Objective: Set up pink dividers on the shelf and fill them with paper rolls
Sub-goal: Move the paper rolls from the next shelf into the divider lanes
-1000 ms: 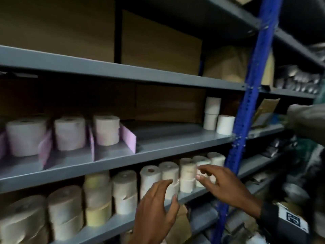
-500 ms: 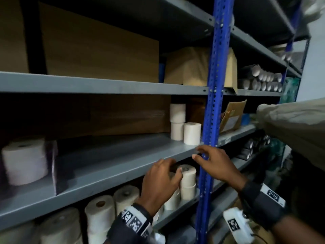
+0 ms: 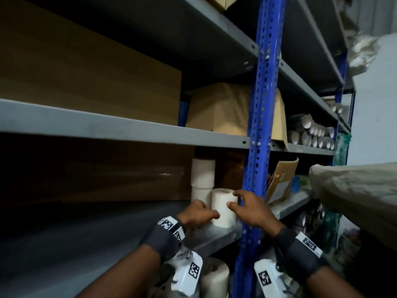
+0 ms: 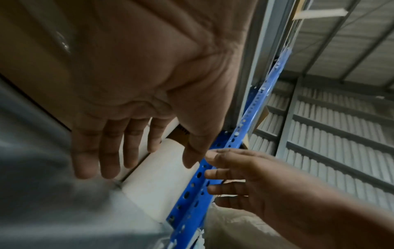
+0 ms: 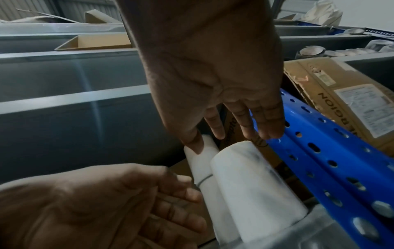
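A white paper roll (image 3: 223, 207) stands upright on the grey middle shelf (image 3: 120, 237), just left of the blue post. Behind it is a stack of two more rolls (image 3: 203, 173). My left hand (image 3: 211, 215) reaches in from the left, its fingers loosely extended beside the front roll (image 4: 153, 182), holding nothing. My right hand (image 3: 233, 200) comes from the right in front of the post, with straight fingers over the top of the roll (image 5: 251, 185); touch cannot be told. No pink divider is in view.
A blue perforated upright (image 3: 260, 125) stands right beside the rolls. A torn carton (image 3: 281, 181) leans beyond it. A cardboard box (image 3: 219, 108) sits on the shelf above. A bulky sack (image 3: 361, 194) juts in at right. More rolls (image 3: 214, 278) stand on the lower shelf.
Both hands rose from the lower shelf's rolls to the rolls on the middle shelf by the blue post. The view swung right, and the pink dividers dropped out of sight.
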Motion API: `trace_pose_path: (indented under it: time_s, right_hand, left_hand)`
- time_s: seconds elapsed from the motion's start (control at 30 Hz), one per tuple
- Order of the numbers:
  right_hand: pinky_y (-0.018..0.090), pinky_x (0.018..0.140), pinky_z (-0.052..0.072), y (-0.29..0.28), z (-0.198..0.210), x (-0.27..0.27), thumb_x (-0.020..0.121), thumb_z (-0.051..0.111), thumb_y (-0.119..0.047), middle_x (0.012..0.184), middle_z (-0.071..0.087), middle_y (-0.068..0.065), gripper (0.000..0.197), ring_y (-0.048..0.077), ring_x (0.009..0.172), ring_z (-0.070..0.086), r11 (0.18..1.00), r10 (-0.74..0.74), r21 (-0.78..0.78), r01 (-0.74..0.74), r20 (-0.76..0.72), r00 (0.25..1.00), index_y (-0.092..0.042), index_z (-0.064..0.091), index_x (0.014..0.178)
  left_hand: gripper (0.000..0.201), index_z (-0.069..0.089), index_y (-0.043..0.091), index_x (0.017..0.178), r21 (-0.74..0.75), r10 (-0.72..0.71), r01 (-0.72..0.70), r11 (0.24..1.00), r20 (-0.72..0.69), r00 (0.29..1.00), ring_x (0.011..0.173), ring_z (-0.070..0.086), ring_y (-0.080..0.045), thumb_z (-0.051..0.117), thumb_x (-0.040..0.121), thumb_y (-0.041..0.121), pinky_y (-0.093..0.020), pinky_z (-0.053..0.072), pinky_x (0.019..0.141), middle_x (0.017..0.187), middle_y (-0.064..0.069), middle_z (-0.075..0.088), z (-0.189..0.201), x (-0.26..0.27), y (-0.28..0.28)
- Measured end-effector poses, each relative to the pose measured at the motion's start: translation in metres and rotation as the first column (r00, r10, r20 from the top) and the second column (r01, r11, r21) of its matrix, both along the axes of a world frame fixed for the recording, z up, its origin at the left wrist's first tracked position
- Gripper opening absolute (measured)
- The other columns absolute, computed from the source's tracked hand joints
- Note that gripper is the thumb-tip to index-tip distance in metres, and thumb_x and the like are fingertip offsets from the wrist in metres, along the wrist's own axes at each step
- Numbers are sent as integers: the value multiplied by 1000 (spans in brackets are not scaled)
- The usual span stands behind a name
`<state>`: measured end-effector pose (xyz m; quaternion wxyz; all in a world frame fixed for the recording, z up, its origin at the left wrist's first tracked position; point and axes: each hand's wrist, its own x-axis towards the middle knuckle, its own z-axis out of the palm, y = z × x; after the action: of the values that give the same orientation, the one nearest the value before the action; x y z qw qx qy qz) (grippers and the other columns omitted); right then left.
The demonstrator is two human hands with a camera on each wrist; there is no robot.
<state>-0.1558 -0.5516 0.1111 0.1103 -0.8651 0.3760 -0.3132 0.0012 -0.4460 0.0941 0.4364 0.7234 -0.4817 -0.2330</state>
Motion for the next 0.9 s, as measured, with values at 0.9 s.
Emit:
trace_pose_path:
  time_s: [0.9]
  right_hand:
    - [31,100,45,-11,-3,28,85,63,-53,135,59,-1,57,20,125,55,999,36,-4,-36,-13,999,-27,55,135]
  left_hand:
    - [50,63,7,124,215,-201,172,961,121,972,87,64,-30,84,83,26,-37,55,68,108,-16,69,10,20,-54]
